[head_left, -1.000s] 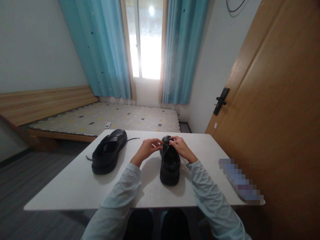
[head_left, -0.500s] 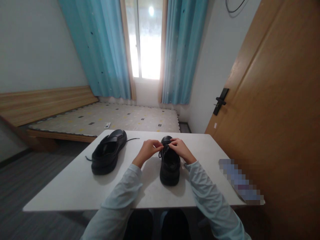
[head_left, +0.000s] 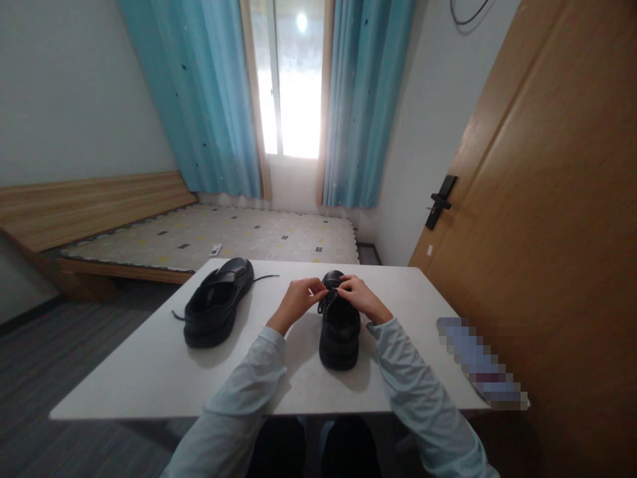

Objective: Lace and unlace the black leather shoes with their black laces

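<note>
A black lace-up shoe stands upright on the white table, its heel toward me. Over its front part, my left hand pinches the black shoelace from the left side. My right hand closes its fingertips on the lace at the right, close to the left fingertips. Part of the lace hangs in a loop at the shoe's left side. A second black shoe rests further left, with loose lace ends sticking out at both sides.
A pixelated flat item lies along the table's right edge, beside a wooden door. Behind the table is a bed with a small white remote on it.
Both hands have barely moved and keep their pinch over the shoe. The whole view has shifted very slightly.
</note>
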`<act>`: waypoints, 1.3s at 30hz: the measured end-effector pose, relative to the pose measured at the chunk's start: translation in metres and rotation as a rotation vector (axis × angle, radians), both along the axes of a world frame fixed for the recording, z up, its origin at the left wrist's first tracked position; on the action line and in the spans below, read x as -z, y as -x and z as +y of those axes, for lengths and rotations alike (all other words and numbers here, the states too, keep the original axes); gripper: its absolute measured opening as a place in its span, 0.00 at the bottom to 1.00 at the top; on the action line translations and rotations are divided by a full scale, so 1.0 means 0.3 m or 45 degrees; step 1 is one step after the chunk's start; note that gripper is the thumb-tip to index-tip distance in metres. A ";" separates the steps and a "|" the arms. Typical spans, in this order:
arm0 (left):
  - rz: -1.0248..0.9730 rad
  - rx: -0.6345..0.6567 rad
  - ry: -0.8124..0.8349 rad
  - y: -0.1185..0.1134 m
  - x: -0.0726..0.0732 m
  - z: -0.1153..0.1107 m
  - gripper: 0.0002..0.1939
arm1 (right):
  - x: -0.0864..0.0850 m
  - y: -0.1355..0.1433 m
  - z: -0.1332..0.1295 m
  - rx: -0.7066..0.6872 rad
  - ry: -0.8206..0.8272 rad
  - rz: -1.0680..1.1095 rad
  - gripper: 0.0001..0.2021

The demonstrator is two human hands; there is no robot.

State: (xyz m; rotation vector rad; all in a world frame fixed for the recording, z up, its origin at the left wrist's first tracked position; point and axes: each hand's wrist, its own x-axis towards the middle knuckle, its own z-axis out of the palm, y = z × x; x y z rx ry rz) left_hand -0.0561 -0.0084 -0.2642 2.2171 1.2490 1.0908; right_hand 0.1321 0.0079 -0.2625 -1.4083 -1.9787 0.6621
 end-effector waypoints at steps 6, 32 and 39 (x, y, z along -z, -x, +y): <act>-0.142 -0.048 0.063 -0.001 0.011 0.008 0.10 | -0.006 0.003 -0.011 -0.004 -0.102 0.045 0.11; -0.462 0.099 0.232 -0.013 0.017 0.014 0.10 | -0.076 -0.142 -0.004 0.244 -0.419 0.635 0.18; -0.322 0.104 0.200 -0.028 0.014 -0.001 0.10 | -0.116 -0.145 -0.028 0.190 -0.290 1.091 0.17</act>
